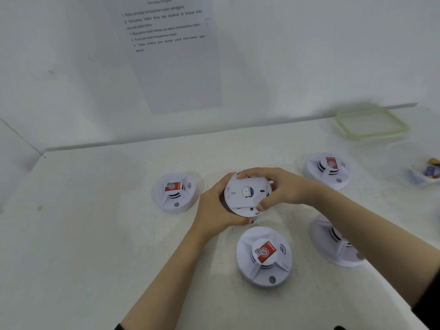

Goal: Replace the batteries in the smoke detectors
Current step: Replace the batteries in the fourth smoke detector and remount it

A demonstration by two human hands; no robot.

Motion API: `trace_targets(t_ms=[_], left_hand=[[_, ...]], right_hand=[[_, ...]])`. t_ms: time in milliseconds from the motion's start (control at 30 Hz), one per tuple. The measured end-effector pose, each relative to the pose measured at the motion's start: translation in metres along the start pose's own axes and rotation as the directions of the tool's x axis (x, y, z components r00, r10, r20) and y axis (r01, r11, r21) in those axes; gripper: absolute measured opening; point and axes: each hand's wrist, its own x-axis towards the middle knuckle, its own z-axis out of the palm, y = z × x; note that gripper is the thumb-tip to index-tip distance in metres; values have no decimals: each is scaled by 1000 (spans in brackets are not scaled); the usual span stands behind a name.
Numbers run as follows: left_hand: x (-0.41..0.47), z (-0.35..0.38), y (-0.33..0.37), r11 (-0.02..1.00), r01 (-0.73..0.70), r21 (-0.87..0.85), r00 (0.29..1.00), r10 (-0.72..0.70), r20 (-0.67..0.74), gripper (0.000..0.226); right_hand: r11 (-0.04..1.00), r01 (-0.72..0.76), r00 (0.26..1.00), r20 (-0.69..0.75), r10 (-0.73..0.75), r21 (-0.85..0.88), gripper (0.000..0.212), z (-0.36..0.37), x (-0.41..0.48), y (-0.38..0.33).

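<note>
Over the middle of the white table (pixel 83 234) I hold a round white smoke detector (pixel 245 195) with its flat back plate turned up. My left hand (pixel 216 208) grips its left and lower rim. My right hand (pixel 278 186) curls over its top and right rim, thumb at the lower edge. Several other white detectors lie face up with red stickers: one to the left (pixel 175 192), one near me (pixel 264 256), one at the far right (pixel 327 170). A further detector (pixel 333 244) lies partly hidden under my right forearm.
A clear container with a green-rimmed lid (pixel 371 125) stands at the back right. A small clear tray with batteries (pixel 426 175) sits at the right edge. A printed instruction sheet (pixel 171 51) hangs on the wall behind the table.
</note>
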Motion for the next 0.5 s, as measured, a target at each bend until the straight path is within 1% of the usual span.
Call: trace_targets(t_ms=[133,200,267,367,400,500], left_hand=[[-1,1,0,1000,-23,9,1000,23,-8,80],[-1,0,-1,999,-38,8,999,38,-7,79],[0,0,-2,999,-35,3,999,35,-1,81],[1,1,-5,1000,-22,-3,1000,22,-18,89],[1,2,-6,1000,-18,4,1000,18,-23,92],[1,3,-8,1000,-19,20,999,19,-33,97]], right_hand=[[1000,3,1000,19,-2,-8,69,-1,0,-2],[999,17,999,49,-14,-46,69,1,0,-4],[986,28,999,50,-21,-163,70,2,0,-8],[909,7,997,-67,-38,-416,75,-1,-5,-12],[894,-4,995,-91,-41,-448,76,-1,-7,-14],[884,26,990,-113,-89,-468,72,1,-11,-17]])
